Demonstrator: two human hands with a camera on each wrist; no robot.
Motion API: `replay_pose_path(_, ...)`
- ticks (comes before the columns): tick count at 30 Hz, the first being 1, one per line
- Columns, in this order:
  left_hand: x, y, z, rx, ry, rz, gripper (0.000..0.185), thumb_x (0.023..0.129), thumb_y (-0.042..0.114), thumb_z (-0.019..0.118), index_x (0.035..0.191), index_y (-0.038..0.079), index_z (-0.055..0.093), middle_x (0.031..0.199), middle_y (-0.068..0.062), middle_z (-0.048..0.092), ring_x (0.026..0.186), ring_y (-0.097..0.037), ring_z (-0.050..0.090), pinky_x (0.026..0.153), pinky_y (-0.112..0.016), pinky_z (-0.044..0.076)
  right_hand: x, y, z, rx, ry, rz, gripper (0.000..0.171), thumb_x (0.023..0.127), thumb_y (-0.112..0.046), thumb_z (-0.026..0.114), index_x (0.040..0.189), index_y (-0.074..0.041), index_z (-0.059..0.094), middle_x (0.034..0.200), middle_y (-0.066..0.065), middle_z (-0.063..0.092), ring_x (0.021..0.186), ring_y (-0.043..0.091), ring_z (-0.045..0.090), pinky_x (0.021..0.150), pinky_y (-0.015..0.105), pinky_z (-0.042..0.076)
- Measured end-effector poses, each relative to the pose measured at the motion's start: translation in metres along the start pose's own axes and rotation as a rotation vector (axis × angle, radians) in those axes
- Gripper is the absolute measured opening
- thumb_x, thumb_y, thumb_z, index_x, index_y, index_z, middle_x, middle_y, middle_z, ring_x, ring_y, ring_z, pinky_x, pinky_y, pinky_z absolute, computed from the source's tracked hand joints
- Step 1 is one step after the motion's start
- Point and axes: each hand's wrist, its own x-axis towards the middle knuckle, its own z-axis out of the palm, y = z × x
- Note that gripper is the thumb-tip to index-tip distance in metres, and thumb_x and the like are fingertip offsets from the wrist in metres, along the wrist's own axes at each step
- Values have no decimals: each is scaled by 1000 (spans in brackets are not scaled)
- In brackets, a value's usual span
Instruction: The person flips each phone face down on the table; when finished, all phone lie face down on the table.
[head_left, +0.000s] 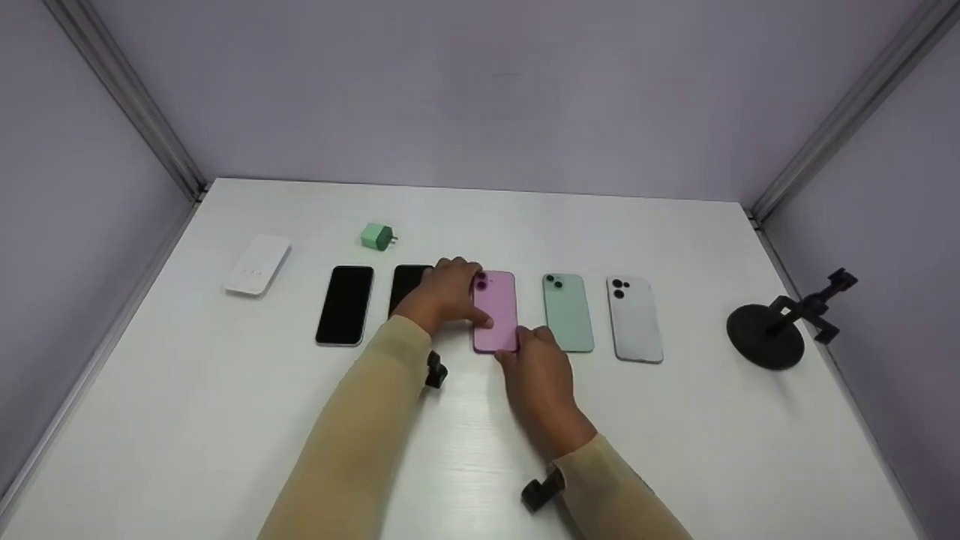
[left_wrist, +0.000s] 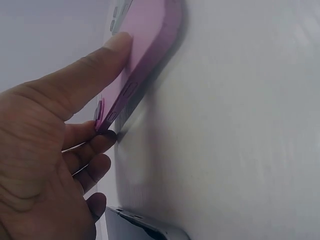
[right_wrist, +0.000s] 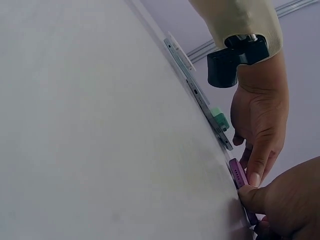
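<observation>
A pink phone (head_left: 498, 300) lies back side up in the middle of a row of phones. My left hand (head_left: 444, 294) holds it at the upper left: in the left wrist view the thumb (left_wrist: 95, 70) lies on its back and fingertips meet the camera-end corner. Its lower right corner is held by my right hand (head_left: 540, 375), thumb at the bottom edge and fingers along the side. Partly hidden behind my left hand is a dark-screened phone (head_left: 406, 285). A mint green phone (head_left: 569, 315) lies just right of the pink one.
Another black-screened phone (head_left: 345, 306) lies at the row's left end, a silvery white phone (head_left: 636, 322) at its right. Behind them are a green charger plug (head_left: 375, 236) and a white flat block (head_left: 259, 264). A black stand (head_left: 765, 337) stands by the right wall.
</observation>
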Motion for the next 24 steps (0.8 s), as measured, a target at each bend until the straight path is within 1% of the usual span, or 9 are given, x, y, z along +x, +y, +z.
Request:
replay_pose_path(6, -2, -1, -2, 17, 7, 8, 97, 80, 49, 98, 157, 9, 57, 153, -10, 58, 145, -31, 50, 123, -51, 39, 0, -4, -1, 13, -10, -2, 49, 107, -33, 74, 145, -2, 68, 124, 13, 67, 108, 28, 73, 96, 44, 61)
replay_pose_path(9, -1, -3, -2, 29, 8, 19, 97, 80, 49, 97, 158, 8, 56, 156, -11, 57, 148, -33, 49, 124, -53, 39, 0, -6, -2, 20, -12, 1, 51, 107, -32, 73, 147, -1, 66, 127, 14, 67, 111, 29, 73, 99, 44, 61)
replay_pose_path(13, -5, -5, 0, 39, 26, 29, 97, 82, 50, 95, 160, 9, 55, 160, -13, 55, 150, -35, 48, 126, -55, 37, 0, -7, -1, 18, -20, 6, 51, 107, -32, 73, 147, -1, 66, 128, 14, 67, 112, 29, 73, 100, 44, 61)
replay_pose_path(16, -12, -8, 3, 27, 46, 37, 94, 84, 51, 94, 160, 10, 55, 159, -13, 56, 150, -35, 48, 126, -55, 36, 1, -7, 0, 21, -35, 24, 51, 107, -32, 73, 147, -2, 66, 126, 13, 67, 112, 28, 72, 101, 44, 61)
replay_pose_path(19, -20, -14, 7, -7, 68, 43, 91, 87, 49, 92, 161, 11, 54, 159, -13, 57, 152, -35, 47, 127, -55, 35, 1, -6, 1, 36, -37, 48, 50, 107, -32, 73, 147, -2, 67, 124, 11, 67, 111, 27, 72, 102, 43, 60)
replay_pose_path(21, -28, -20, 7, -34, 89, 39, 89, 89, 48, 90, 162, 10, 54, 161, -14, 55, 154, -35, 44, 129, -55, 33, 1, -5, 1, 43, -30, 53, 50, 106, -31, 74, 146, -1, 67, 122, 12, 67, 111, 27, 72, 101, 44, 60)
replay_pose_path(24, -42, -32, 5, -57, 128, 14, 87, 93, 45, 88, 163, 8, 51, 166, -18, 51, 158, -37, 41, 131, -56, 31, 1, -3, 1, 45, -17, 49, 50, 106, -30, 74, 145, 1, 67, 123, 13, 67, 111, 28, 73, 101, 45, 60)
